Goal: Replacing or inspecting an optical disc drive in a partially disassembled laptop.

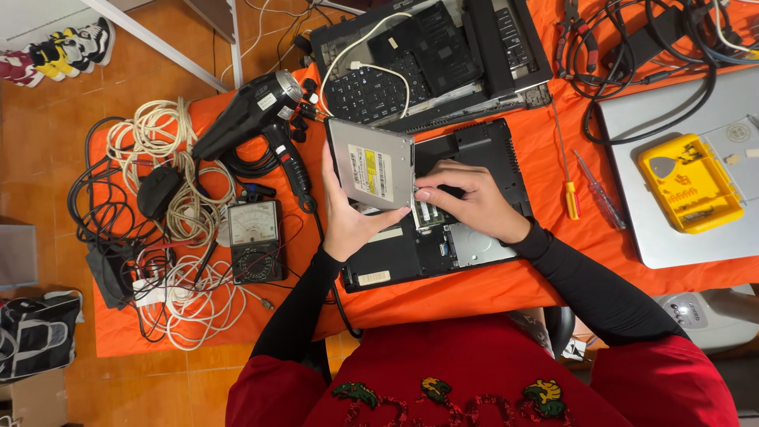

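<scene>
Grey metal, flat and square-cornered: that is the drive [370, 164] I see held above the opened laptop [443, 229] at the middle of the orange table [490, 292]. It tilts up toward 11 o'clock and bears a white rectangular label with a yellow patch down its middle. My left hand [346, 217] grips it from 6 o'clock, thumb along its left edge and fingers curled under the bottom edge. My right hand [466, 198] closes its fingertips on the drive's right edge at 3 o'clock, over the laptop's bare boards. A small white label sits on the laptop's near edge at 6 o'clock. At 9 o'clock lie a meter [253, 241] and a black heat gun [253, 115] with white stickers on its barrel; at 3 o'clock a yellow case [689, 183] rests on a silver laptop [688, 229].
</scene>
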